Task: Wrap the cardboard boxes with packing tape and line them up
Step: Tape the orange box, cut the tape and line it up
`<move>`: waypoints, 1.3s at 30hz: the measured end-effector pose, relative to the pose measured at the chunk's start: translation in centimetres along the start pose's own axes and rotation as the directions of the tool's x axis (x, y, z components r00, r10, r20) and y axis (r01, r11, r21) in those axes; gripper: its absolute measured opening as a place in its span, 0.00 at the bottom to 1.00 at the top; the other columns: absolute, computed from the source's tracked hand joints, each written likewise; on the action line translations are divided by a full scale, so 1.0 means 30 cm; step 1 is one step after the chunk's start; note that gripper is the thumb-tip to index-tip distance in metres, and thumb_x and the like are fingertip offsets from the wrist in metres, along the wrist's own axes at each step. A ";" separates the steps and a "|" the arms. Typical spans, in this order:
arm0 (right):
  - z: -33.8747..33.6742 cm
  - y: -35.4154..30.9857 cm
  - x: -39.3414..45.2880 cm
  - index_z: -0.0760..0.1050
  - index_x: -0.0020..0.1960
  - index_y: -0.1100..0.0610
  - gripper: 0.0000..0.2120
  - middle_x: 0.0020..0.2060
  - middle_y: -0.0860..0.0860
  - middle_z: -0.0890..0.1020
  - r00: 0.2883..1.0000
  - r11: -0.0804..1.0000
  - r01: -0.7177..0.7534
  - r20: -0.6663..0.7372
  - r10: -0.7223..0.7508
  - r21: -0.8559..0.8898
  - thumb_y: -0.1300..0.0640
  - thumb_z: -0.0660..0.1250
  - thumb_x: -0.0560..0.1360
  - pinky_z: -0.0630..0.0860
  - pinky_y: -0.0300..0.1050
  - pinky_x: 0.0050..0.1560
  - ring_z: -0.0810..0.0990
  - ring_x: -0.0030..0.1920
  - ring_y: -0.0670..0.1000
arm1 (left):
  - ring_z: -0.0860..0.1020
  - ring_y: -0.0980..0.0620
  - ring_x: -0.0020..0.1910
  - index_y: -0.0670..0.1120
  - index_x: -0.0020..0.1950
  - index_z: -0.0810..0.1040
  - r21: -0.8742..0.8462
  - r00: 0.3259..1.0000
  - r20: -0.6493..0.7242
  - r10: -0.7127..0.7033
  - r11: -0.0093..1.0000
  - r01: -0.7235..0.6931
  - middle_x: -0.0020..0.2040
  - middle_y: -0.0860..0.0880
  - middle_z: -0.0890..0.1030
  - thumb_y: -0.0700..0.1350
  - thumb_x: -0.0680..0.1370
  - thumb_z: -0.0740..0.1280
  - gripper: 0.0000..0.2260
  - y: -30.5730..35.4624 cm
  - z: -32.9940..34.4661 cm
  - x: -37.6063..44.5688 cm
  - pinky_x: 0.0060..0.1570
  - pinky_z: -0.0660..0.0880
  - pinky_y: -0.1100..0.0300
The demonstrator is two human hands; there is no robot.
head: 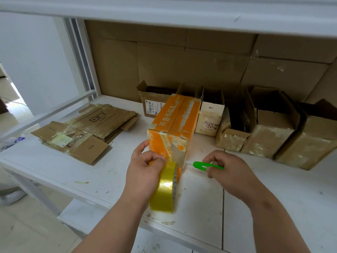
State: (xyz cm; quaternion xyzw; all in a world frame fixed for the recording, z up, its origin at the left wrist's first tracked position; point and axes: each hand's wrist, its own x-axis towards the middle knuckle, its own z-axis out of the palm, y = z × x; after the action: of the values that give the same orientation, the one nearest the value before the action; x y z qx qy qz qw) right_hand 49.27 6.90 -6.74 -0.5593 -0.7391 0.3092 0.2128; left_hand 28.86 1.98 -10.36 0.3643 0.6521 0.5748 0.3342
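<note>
A: Holding the tape roll (165,187) upright on its edge, your left hand (145,172) has its fingers curled over the top of the roll, with the thumb reaching up to the near face of the orange box (173,125).

B: And the box itself?

A: It stands on the white tabletop (109,172), near the middle, long side running away from you. Clear tape already crosses its near end and top, and the roll sits just in front of its near lower corner, touching or nearly so.

B: Your right hand?

A: Your right hand (228,172) is closed around a green utility knife (206,165), pinched between thumb and fingers. Its tip points left toward the box's near right edge; whether the blade touches the tape cannot be told.

B: What else lies on the surface?

A: A stack of flattened cartons (85,130) rests at the left, well apart from your hands. Behind and to the right of the orange box, a row of small brown boxes (264,132) stands side by side with open tops. Large cardboard sheets (182,57) line the back wall beneath an upper shelf (164,11).
</note>
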 end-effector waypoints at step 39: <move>0.177 -0.116 0.129 0.70 0.72 0.44 0.33 0.73 0.43 0.64 0.899 0.973 0.228 -0.377 -0.224 -0.033 0.49 0.76 0.70 0.64 0.58 0.73 0.62 0.74 0.52 | 0.77 0.67 0.52 0.52 0.39 0.84 0.080 0.976 0.172 0.135 0.985 -0.150 0.58 0.61 0.79 0.43 0.76 0.73 0.07 0.014 -0.089 0.022 0.59 0.76 0.55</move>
State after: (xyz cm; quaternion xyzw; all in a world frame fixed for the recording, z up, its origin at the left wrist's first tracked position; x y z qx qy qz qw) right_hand 42.25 8.82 -8.25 -0.5175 -0.7422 0.1733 0.3889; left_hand 26.28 1.23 -9.63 0.4719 0.6201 0.5341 0.3280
